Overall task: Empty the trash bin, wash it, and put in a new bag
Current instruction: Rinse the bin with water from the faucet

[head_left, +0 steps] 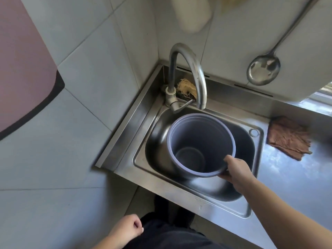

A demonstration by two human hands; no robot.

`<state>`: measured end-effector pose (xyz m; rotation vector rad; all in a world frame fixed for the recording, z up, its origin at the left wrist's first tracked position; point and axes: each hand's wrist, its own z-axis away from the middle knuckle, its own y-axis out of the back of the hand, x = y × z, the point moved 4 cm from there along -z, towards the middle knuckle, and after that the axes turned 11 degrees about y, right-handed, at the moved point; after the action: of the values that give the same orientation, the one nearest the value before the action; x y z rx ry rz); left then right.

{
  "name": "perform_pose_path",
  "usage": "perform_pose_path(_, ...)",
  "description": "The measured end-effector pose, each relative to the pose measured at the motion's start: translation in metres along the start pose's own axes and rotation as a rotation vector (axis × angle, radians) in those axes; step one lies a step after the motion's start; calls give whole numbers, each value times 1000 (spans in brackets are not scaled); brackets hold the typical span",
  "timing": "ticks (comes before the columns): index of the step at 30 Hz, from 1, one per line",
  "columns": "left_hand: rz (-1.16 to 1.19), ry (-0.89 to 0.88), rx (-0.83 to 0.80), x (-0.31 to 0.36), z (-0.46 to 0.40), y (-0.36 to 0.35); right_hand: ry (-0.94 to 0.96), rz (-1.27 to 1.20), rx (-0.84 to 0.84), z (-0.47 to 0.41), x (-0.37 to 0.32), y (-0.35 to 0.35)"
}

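Grey-lilac trash bin in a silvery steel sink; rust-brown cloth on the surface; straw-yellow scrubber (frayed); pink board, black-edged.

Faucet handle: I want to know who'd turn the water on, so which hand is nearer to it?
Right. The right hand grips the trash bin rim in the sink, just below the faucet handle. The left hand hangs far lower, outside the sink.
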<state>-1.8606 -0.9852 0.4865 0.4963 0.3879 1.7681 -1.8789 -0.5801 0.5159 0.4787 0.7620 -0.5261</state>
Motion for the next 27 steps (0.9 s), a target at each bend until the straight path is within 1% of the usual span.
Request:
perform_pose_path(3, 58, -38, 12, 26, 2, 26, 5, 12, 31, -6, 1, -1)
perform_pose_path(5, 174, -106, 52, 56, 3, 58, 8, 27, 58, -8, 3, -1)
perform_pose_path(8, 338, -242, 158, 118, 1, 124, 8, 32, 95, -9, 5, 2)
perform_pose_path(11, 369, -384, 288, 187, -9, 179, 1, 94, 121, -10, 10, 3)
perform_pose_path(14, 246, -473, 407, 253, -25, 213, 4, 104, 86, -9, 13, -2)
perform_pose_path(18, -76, -549, 437, 316, -47, 228, 29, 108, 92, -10, 10, -12)
perform_pose_path(21, -175, -548, 384, 339, -62, 228, 46, 119, 130, -12, 7, -15)
perform_pose_path(25, -331, -549, 362, 352, -73, 222, 53, 112, 132, -15, 7, -16)
perform_pose_path(27, -327, -533, 365, 353, -78, 220, 45, 114, 127, -15, 8, -15)
